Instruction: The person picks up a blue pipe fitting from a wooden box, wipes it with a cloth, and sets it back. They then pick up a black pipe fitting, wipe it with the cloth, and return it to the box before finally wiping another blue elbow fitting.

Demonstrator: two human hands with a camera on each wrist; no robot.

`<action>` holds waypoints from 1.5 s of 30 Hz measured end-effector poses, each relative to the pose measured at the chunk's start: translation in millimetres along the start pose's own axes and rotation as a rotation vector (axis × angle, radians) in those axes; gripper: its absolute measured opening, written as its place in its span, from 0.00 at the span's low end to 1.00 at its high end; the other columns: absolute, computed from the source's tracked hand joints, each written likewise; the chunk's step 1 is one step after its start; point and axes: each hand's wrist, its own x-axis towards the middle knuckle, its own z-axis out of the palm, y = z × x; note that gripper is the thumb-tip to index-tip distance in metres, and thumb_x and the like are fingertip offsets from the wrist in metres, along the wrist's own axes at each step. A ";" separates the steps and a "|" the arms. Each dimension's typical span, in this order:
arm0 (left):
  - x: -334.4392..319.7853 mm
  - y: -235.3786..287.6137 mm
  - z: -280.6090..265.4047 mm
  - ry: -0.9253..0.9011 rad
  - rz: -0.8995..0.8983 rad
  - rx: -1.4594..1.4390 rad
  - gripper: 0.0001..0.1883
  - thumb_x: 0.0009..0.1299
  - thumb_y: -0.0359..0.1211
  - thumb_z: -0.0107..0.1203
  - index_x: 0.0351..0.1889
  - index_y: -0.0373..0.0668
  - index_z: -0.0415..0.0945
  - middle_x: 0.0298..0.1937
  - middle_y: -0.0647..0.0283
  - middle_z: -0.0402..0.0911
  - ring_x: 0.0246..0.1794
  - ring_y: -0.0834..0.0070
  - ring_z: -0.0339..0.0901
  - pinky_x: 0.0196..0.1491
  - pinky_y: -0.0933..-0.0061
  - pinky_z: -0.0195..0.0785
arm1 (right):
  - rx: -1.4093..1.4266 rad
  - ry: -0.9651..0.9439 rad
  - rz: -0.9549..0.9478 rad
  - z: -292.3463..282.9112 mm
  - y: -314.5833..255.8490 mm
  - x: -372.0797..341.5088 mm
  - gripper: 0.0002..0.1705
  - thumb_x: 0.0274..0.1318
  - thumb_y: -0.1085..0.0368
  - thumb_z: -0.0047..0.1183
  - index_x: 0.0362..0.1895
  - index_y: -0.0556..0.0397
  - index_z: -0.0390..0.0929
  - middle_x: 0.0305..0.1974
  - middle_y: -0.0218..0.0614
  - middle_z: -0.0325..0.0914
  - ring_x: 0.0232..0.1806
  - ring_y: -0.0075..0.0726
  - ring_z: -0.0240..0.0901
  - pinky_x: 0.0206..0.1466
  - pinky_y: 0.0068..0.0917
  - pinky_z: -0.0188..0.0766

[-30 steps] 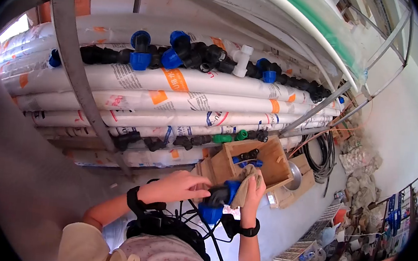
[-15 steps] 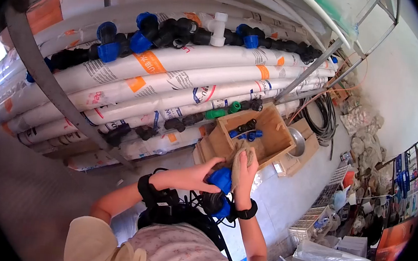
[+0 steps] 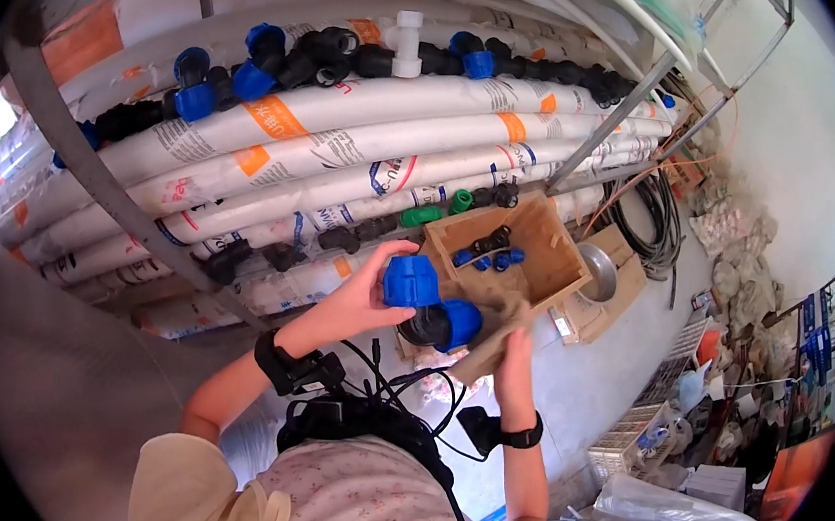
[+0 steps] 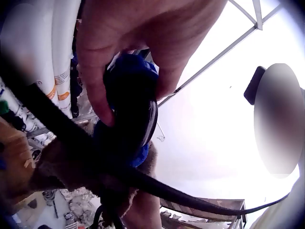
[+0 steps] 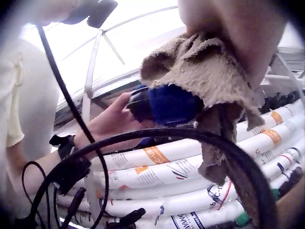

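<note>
In the head view my left hand point(image 3: 366, 296) grips a black elbow fitting point(image 3: 421, 327) with blue caps by its upper blue cap point(image 3: 410, 281), thumb on one side and fingers on the other. My right hand point(image 3: 515, 375) holds a brown cloth point(image 3: 486, 327) against the other blue cap point(image 3: 458, 326). The right wrist view shows the cloth point(image 5: 209, 71) draped over the blue cap point(image 5: 174, 104), covering part of it and the right fingers. From the left wrist, thumb and fingers of the left hand point(image 4: 147, 28) straddle the dark fitting.
Beyond the hands stands a wooden box point(image 3: 563, 264) with small blue and black fittings inside. A metal bowl point(image 3: 594, 273) lies beside it on cardboard. Long white pipes point(image 3: 348, 143) fill the rack, with more fittings on them. Black cables point(image 3: 380, 388) hang near the forearms.
The fitting has been turned and raised, its upper blue cap now in the left hand. The cloth is spread wider beside the lower cap. The head view has shifted.
</note>
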 end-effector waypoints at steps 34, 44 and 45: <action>32.6 -6.1 82.1 0.267 0.049 0.169 0.36 0.51 0.22 0.55 0.59 0.42 0.52 0.53 0.63 0.61 0.51 0.76 0.62 0.54 0.75 0.56 | -0.204 0.461 -0.012 -224.8 -1.4 -20.3 0.12 0.53 0.61 0.47 0.36 0.56 0.69 0.32 0.30 0.68 0.33 0.22 0.63 0.36 0.20 0.62; 46.9 -66.5 32.6 0.419 0.022 0.295 0.33 0.55 0.25 0.55 0.58 0.44 0.52 0.49 0.60 0.64 0.47 0.75 0.66 0.49 0.76 0.61 | -0.313 0.451 0.121 -269.9 35.1 -50.4 0.09 0.55 0.63 0.44 0.31 0.57 0.68 0.25 0.26 0.64 0.27 0.19 0.57 0.32 0.17 0.58; 50.7 -77.7 26.3 0.400 0.021 0.319 0.32 0.55 0.25 0.56 0.58 0.44 0.53 0.49 0.60 0.64 0.47 0.75 0.66 0.48 0.76 0.62 | -0.335 0.446 0.138 -265.9 38.0 -48.7 0.09 0.55 0.63 0.44 0.31 0.57 0.67 0.25 0.26 0.64 0.27 0.18 0.57 0.31 0.17 0.57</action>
